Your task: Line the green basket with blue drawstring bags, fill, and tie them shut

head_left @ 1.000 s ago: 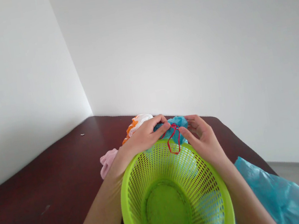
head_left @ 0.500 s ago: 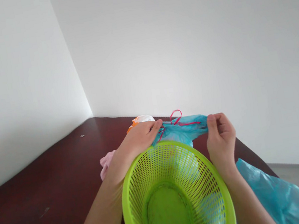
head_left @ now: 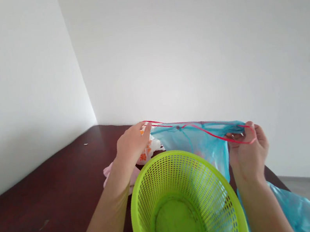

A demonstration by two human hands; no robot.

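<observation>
A translucent blue drawstring garbage bag (head_left: 194,137) is stretched sideways behind a green plastic basket (head_left: 179,152). My left hand (head_left: 132,143) is closed, pinching the bag's red drawstring (head_left: 216,135) at the left. At the right, my right hand (head_left: 249,155) grips the gathered rim, and a loop of the drawstring lies over its thumb. The basket tilts toward me between my forearms, its slotted wall and round bottom showing. The lower part of the bag is hidden behind it.
On the dark red table (head_left: 53,200), a white plastic bag with orange print (head_left: 149,150) and a pink cloth (head_left: 108,174) lie behind my left arm. Another blue plastic sheet or bag (head_left: 301,206) lies at the right edge. White walls (head_left: 191,46) stand behind.
My hands have moved apart, the right one further right and the left one slightly left. The bag's bunched top is now spread wide, with its red drawstring pulled out longer.
</observation>
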